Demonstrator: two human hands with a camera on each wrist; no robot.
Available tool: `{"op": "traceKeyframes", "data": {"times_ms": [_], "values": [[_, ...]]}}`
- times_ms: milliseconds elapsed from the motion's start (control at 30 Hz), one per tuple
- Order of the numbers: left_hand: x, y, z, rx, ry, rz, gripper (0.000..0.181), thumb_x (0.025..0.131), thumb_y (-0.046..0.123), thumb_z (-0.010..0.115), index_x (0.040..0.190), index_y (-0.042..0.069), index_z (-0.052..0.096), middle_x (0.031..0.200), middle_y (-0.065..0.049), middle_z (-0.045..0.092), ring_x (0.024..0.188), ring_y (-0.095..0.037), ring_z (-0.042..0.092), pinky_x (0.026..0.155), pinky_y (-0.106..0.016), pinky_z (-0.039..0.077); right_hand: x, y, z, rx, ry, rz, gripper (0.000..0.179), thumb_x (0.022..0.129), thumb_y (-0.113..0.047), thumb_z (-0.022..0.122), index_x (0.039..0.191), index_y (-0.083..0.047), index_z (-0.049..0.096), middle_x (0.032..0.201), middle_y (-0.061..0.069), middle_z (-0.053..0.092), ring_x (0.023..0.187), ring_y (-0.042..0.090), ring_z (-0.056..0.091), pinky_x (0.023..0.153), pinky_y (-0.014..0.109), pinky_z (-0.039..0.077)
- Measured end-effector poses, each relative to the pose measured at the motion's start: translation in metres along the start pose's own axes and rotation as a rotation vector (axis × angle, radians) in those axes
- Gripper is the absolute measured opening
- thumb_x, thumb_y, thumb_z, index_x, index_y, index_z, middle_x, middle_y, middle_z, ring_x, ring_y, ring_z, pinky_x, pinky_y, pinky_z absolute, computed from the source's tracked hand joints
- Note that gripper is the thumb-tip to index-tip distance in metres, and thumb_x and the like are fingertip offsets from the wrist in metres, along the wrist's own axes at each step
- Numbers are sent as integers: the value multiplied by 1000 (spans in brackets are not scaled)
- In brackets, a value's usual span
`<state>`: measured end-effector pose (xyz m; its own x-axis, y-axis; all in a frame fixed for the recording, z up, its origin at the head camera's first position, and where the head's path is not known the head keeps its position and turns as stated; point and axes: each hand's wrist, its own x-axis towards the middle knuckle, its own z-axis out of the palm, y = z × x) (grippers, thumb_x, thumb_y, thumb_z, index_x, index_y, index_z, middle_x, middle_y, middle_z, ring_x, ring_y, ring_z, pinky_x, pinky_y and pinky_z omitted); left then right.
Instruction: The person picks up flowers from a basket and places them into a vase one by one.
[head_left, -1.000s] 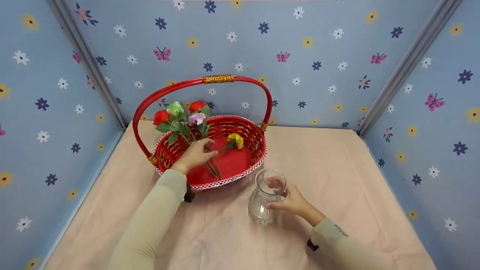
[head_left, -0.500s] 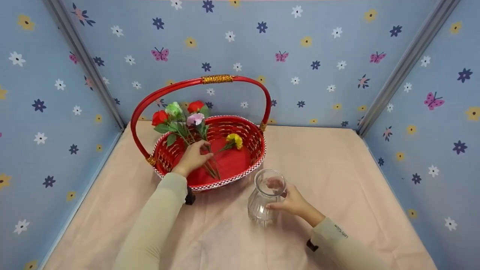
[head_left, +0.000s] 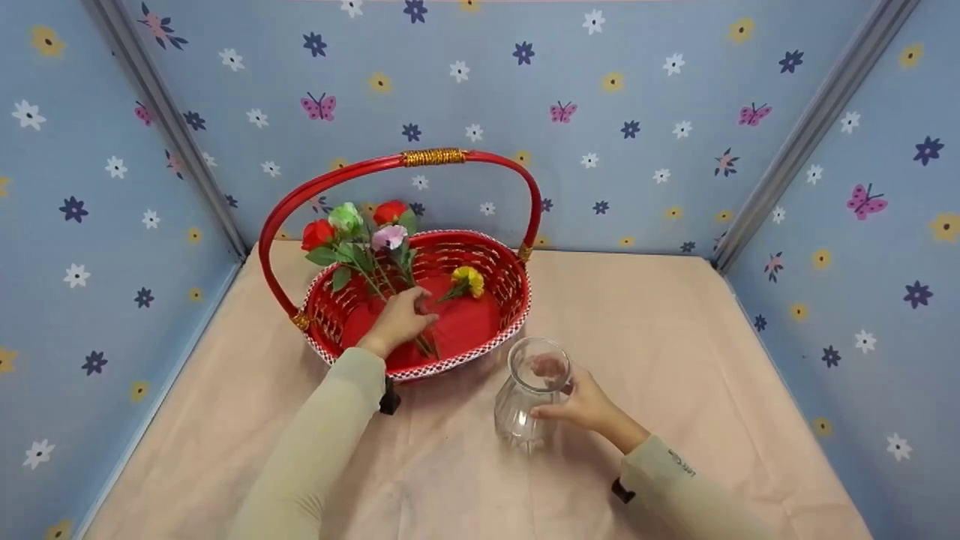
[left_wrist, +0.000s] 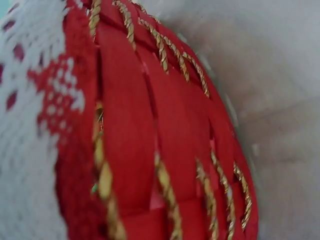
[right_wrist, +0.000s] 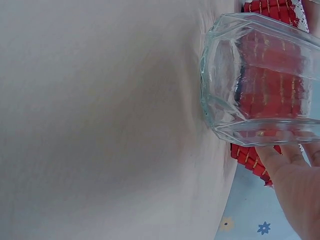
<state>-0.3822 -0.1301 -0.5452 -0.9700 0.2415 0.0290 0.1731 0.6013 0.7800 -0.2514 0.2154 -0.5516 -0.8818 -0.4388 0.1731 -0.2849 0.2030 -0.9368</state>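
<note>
The left grip (head_left: pixel 397 322) sits inside the red basket (head_left: pixel 472 351), over the flower stems (head_left: pixel 427 345), fingers curved toward the thumb; whether they pinch a stem, I cannot tell. The stems run slantwise beneath it, with the pink flower (head_left: pixel 389 238), green flower (head_left: pixel 346 218) and two red flowers (head_left: pixel 318 234) beyond it and the cut ends on its near, right side. The yellow flower (head_left: pixel 469 281) lies just right of its fingertips. Nearer and further right, outside the basket, the right grip (head_left: pixel 581 405) clasps the roughly upright glass vase (head_left: pixel 525 420), mouth up; the left is the nearer to every flower.
</note>
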Motion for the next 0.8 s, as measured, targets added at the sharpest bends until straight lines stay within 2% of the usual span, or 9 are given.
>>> {"op": "traceKeyframes", "data": {"times_ms": [167,300,433,500,633,800], "values": [[-2,-4,5,53,-26,-18,40,90,14,70,126,1,59,106,-18,67,96,-28,63,87,-44,51,0,0,0,-9,1,20,77,66,-8,89,132,2,51,125,17,63,116,26,60,102,50,45],[-2,-7,8,93,-28,-23,40,88,13,70,125,1,61,99,-14,68,89,-26,64,84,-44,52,0,-1,0,-12,6,30,77,66,-8,90,132,1,51,124,14,63,115,28,60,102,49,45],[-3,-7,9,126,-46,-11,42,87,13,70,126,0,62,90,-11,70,80,-23,64,84,-43,52,0,-2,-1,-24,-2,26,76,67,-9,90,131,4,51,124,16,63,116,29,59,102,50,45],[-4,-8,9,146,-54,2,42,86,13,71,125,-1,63,86,-11,70,78,-23,65,85,-43,52,0,-2,-1,-21,-11,19,75,67,-8,89,130,6,50,124,21,62,117,28,58,102,53,45],[-3,-10,11,147,-62,10,39,85,12,72,121,-2,64,87,-11,70,80,-24,65,83,-44,52,0,-2,0,-14,-21,7,75,68,-8,89,130,7,50,125,26,60,117,27,58,101,59,43],[-2,-11,12,131,-46,-5,31,84,11,73,112,-2,65,89,-13,68,81,-26,63,79,-43,52,-1,-2,-1,-29,-2,18,75,67,-8,90,130,6,51,124,14,64,117,25,59,102,53,45]]}}
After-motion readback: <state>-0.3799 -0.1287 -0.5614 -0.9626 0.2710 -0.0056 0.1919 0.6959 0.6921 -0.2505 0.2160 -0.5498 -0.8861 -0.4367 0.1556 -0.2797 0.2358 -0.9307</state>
